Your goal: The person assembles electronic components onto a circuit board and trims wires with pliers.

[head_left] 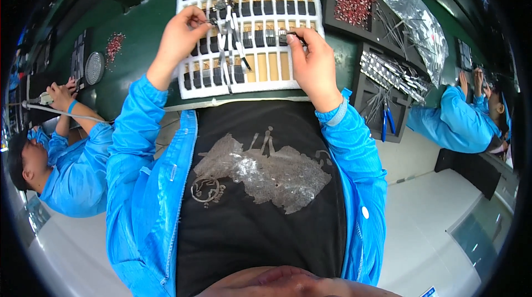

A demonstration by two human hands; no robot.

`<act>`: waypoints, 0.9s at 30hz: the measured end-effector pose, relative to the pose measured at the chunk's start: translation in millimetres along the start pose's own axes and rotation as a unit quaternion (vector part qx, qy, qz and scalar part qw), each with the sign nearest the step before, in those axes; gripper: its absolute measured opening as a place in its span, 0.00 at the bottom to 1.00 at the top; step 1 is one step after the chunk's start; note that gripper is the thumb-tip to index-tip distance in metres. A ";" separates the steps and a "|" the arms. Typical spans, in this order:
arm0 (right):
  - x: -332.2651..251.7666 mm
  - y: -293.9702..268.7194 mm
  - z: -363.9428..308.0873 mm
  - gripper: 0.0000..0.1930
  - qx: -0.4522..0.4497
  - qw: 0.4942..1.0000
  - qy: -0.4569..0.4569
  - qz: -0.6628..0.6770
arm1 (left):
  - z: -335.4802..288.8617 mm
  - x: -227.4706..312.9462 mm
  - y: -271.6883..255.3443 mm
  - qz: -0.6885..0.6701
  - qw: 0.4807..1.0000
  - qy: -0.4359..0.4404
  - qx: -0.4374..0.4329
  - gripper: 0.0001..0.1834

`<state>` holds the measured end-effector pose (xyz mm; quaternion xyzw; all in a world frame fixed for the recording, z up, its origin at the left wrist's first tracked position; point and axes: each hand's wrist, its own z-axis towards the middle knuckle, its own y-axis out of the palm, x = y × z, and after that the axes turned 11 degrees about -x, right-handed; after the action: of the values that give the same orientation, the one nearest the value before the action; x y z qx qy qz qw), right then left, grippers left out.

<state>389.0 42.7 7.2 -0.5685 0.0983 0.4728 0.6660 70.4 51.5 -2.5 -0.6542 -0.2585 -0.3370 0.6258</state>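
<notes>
A white foam tray (270,87) with rows of narrow slots lies in front of me. Most slots hold small black block-shaped parts (287,8) with tan pieces behind them. Over the tray's left half, my left hand (185,34) is closed in a pinch; a small dark end shows at its fingertips, too small to name. Beside it, long silver strips (235,31) and a cluster of small metal pieces (224,1) lie across the slots. My right hand (315,61) grips a small black part (292,37) between thumb and fingers, over the tray's right side.
To the right, a dark tray (331,3) holds many tiny red pieces (354,2), with a clear plastic bag (415,17) beside it. Nearer are metal strips (388,72) and blue-handled pliers (388,122). Co-workers in blue sit at the left (77,158) and right (457,117).
</notes>
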 end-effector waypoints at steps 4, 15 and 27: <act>-13.6 -10.4 -4.1 0.08 -0.050 0.931 0.151 0.329 | 1.6 4.6 -20.6 -0.145 0.989 0.018 -0.025 0.07; -43.4 -38.7 -6.8 0.05 -0.064 0.861 0.154 0.480 | -41.5 96.7 -49.3 -0.245 0.953 0.077 -0.162 0.08; -66.9 -35.0 -17.3 0.03 0.035 0.952 0.011 0.305 | -46.6 145.5 8.8 -0.273 0.946 0.049 -0.170 0.06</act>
<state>386.2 -3.4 69.4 -0.4933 0.2910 0.6433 0.5081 164.6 -7.6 102.6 -0.6380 -0.3352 -0.5653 0.4013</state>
